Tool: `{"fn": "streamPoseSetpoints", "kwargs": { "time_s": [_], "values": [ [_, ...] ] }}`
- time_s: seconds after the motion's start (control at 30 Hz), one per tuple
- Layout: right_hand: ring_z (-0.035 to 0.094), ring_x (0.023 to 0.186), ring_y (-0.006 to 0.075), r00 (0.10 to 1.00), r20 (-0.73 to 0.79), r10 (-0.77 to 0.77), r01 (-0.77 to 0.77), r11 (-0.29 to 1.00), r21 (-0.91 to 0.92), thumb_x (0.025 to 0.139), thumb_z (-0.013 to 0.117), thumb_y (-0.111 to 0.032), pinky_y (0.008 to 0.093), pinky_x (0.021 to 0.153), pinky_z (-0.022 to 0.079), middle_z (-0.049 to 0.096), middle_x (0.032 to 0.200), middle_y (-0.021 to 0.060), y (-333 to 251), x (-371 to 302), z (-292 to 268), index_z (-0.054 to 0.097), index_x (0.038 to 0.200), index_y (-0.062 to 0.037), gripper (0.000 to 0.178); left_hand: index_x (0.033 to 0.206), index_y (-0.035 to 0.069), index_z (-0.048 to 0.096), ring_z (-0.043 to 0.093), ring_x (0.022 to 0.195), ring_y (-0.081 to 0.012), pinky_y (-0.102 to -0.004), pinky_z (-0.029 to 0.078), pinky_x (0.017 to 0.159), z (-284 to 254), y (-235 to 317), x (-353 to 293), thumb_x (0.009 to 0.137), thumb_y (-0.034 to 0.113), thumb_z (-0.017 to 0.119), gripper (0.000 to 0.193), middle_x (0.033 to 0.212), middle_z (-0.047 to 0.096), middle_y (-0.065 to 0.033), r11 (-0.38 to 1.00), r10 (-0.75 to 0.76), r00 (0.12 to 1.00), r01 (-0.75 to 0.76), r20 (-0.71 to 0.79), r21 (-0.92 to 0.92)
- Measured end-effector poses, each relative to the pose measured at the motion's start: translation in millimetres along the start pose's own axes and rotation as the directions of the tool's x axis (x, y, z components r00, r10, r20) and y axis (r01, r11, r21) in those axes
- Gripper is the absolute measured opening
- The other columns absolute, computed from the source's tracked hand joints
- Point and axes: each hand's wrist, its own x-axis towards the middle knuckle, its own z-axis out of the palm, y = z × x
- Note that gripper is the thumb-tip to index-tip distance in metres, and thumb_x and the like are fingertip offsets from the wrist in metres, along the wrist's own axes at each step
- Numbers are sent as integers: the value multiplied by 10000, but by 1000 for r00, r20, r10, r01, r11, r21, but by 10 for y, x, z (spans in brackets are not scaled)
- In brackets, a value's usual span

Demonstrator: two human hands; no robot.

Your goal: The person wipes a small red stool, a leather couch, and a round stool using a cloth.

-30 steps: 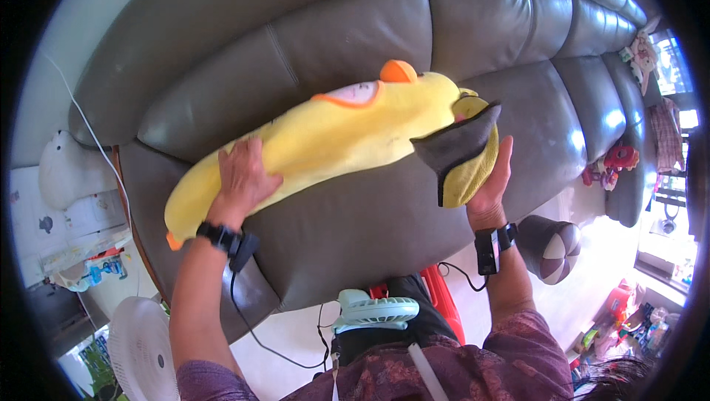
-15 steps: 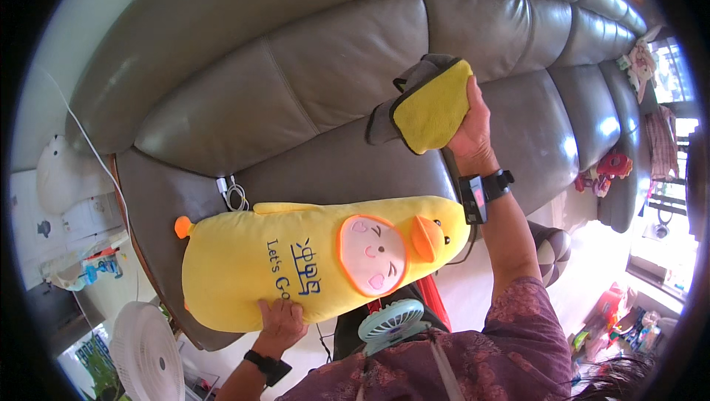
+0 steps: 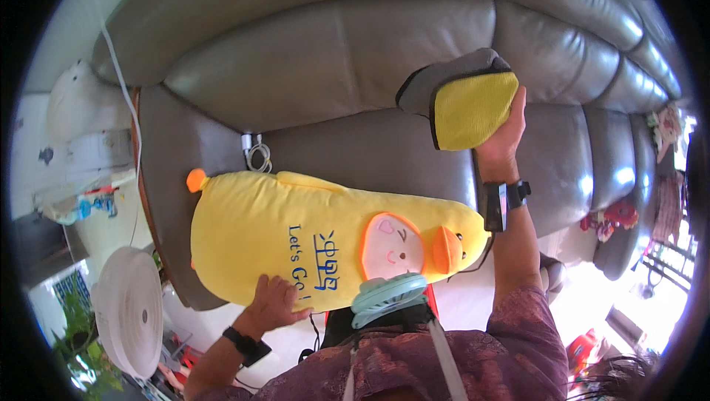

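Observation:
My right hand (image 3: pixel 504 131) is raised over the sofa seat, its fingers closed on a two-sided cleaning cloth (image 3: pixel 473 110), yellow on one face and grey on the other, with dark edging. The cloth hangs in front of the backrest. Below it, a long yellow duck plush pillow (image 3: pixel 244 227) lies sideways on the seat, its orange beak toward the right and an orange tail tip at the left. My left hand (image 3: pixel 272 302) rests on the pillow's near edge, fingers lying on the fabric beside the blue lettering.
A grey leather sofa (image 3: pixel 325 53) curves along the back and right. A coiled white cable (image 3: pixel 259 155) lies behind the pillow. A small light-green fan (image 3: pixel 390 296) hangs at my chest, overlapping the pillow. A white standing fan (image 3: pixel 129 312) is at the lower left.
My right hand and the cloth have shifted right, with more of the cloth's grey side showing. My left hand stays on the pillow's near edge. The whole view has shifted.

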Motion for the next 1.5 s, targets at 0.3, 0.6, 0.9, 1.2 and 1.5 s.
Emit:
{"fn": "streamPoseSetpoints", "kwargs": {
  "time_s": [0.3,0.6,0.9,1.2,1.5],
  "values": [
    [533,1088,306,887,311,-342,461,711,-532,933,365,-458,474,934,414,523,1230,113,-179,62,473,455,1249,-58,518,977,-20,493,503,853,-372,-445,401,746,-322,-733,399,750,139,649,318,925,533,-191,922,-386,828,360,-407,-142],
    [480,1148,334,918,332,218,-337,870,361,885,257,-624,482,975,370,480,1277,139,719,293,488,415,1287,-103,677,999,-56,503,499,878,-387,-457,410,786,-339,-984,503,753,57,623,295,977,514,-206,943,-329,832,318,-447,-102],
    [517,1090,249,868,147,475,-491,865,106,891,295,-614,392,956,392,533,1196,98,1546,95,413,448,1243,-88,651,1216,-62,423,495,1033,-395,-423,422,861,-590,-515,2575,765,63,600,501,1161,496,-241,975,-152,744,5,-651,-222],
    [570,948,215,927,-28,375,-358,901,245,852,339,-663,356,857,455,598,1032,77,1405,303,-92,529,1142,-106,655,867,-4,592,610,696,-309,-364,500,616,-612,-87,3010,712,-17,583,156,784,608,-141,899,-25,782,-254,-622,-356],
    [514,1092,265,934,-117,-338,310,929,-204,931,337,-472,379,950,400,548,1181,112,-107,909,106,478,1222,-39,540,1079,26,548,588,847,-309,-389,490,730,-364,-1481,2082,673,45,657,421,965,614,-134,991,-126,882,88,-454,-103]
  ]
}}
